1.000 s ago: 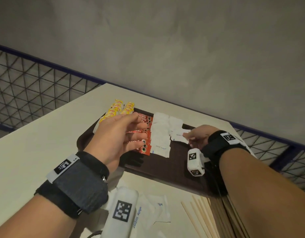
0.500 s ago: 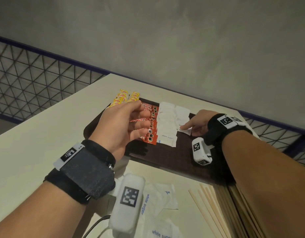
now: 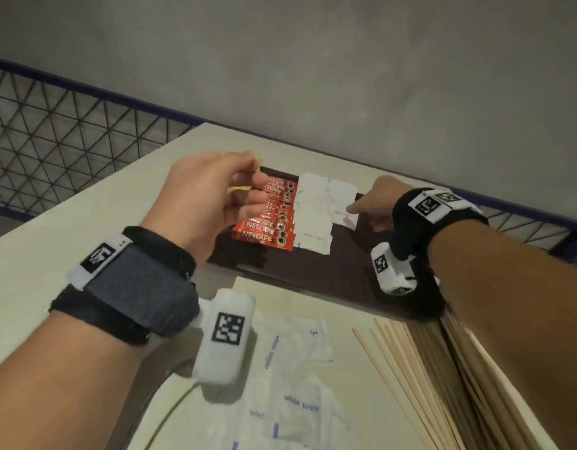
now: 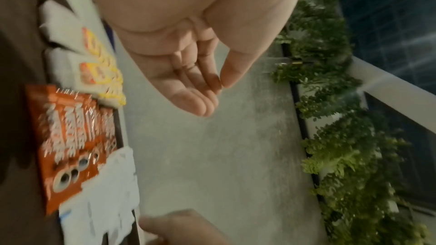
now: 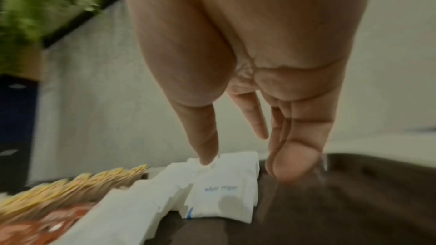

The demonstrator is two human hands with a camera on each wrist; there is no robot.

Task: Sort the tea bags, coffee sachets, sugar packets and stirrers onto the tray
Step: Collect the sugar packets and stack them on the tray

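— On the dark brown tray, what do we see?
— Nescafe sachets beside white sugar packets; yellow tea bags at the far end.
— Our hands?
— Left hand hovers, fingers loosely spread, holding nothing. Right hand presses one straight fingertip on a sugar packet. Wooden stirrers lie off-tray.

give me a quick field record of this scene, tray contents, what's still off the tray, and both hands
tray: dark brown, on a pale table
on tray, left to right: yellow tea bags, red coffee sachets, white sugar packets
off tray, near side: loose sugar packets, wooden stirrers
left hand: above the sachets, fingers loosely curled, holding nothing
right hand: index fingertip touching the rightmost sugar packet on the tray
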